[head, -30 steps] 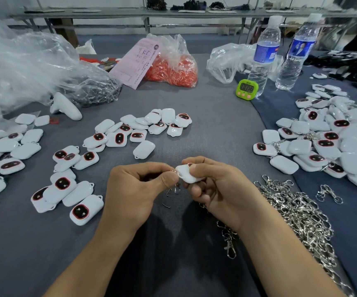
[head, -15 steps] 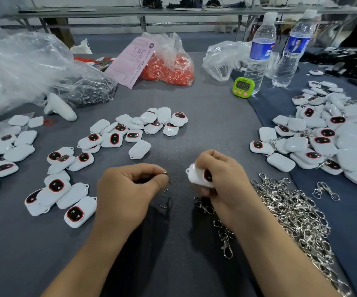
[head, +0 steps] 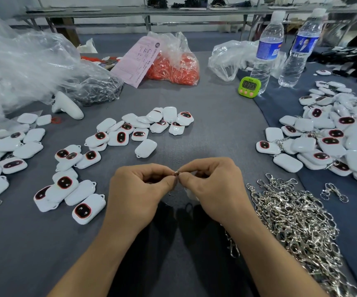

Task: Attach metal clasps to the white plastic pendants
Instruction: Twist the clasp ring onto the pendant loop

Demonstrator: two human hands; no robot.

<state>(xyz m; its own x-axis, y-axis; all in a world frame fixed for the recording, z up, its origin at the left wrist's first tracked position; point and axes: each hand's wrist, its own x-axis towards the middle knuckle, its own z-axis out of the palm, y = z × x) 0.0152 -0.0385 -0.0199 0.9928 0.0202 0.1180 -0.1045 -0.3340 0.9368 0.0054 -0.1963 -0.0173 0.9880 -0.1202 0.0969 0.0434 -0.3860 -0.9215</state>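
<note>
Now, from the head view: pinches the clasp ring (head: 176,173) at centre with left hand (head: 139,189) and right hand (head: 212,185), thumbs and forefingers curled, tips touching. Keeps the white pendant (head: 191,195) tucked under the right fingers, mostly hidden. Probably means threading has begun. Held the hands apart half a second ago, pendant plainly visible. Leaves clasp pile (head: 297,221) at four o'clock, bare pendants (head: 83,194) at nine.

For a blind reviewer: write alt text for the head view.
The left hand and right hand meet above a grey table, pinching a small metal ring between them. Scattered white pendants lie on both sides; metal clasps are heaped beside the right forearm.
</note>
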